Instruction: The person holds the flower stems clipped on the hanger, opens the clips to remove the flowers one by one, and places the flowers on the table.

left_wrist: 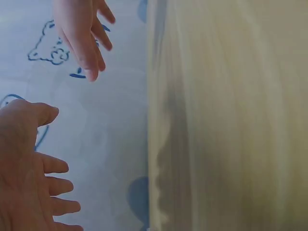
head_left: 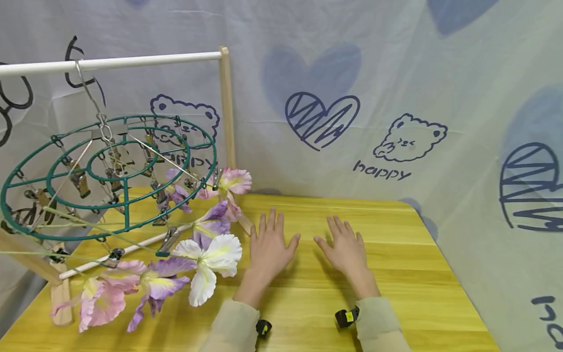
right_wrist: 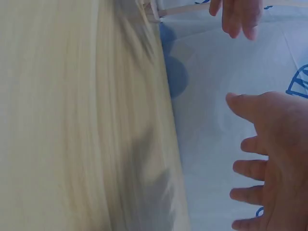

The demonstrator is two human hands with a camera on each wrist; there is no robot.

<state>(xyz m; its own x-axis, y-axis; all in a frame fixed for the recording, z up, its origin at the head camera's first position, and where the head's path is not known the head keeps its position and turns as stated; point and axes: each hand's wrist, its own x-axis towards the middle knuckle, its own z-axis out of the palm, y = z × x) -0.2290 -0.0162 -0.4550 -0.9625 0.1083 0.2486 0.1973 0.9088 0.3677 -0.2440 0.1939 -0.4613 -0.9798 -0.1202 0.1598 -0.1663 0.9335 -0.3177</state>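
Both hands hover palm down above the wooden table [head_left: 308, 298], fingers spread and holding nothing. The left hand [head_left: 270, 247] is nearest the flowers hanging at the left; the right hand [head_left: 345, 247] is a short way to its right. In the left wrist view the left palm [left_wrist: 19, 168] shows empty, and in the right wrist view so does the right palm [right_wrist: 284, 159]. Left of the hands a green round clip hanger [head_left: 126, 210] hangs from a white bar [head_left: 149, 57]. Around it are a white flower [head_left: 211, 264], a purple flower [head_left: 162, 286] and a pink flower [head_left: 103, 298].
The bar belongs to a stand with a wooden post [head_left: 227, 107] at the table's left. Many metal clips [head_left: 167, 242] dangle from the hanger's rings, and green stems cross below. A pale printed curtain [head_left: 316, 166] hangs behind the table's far edge.
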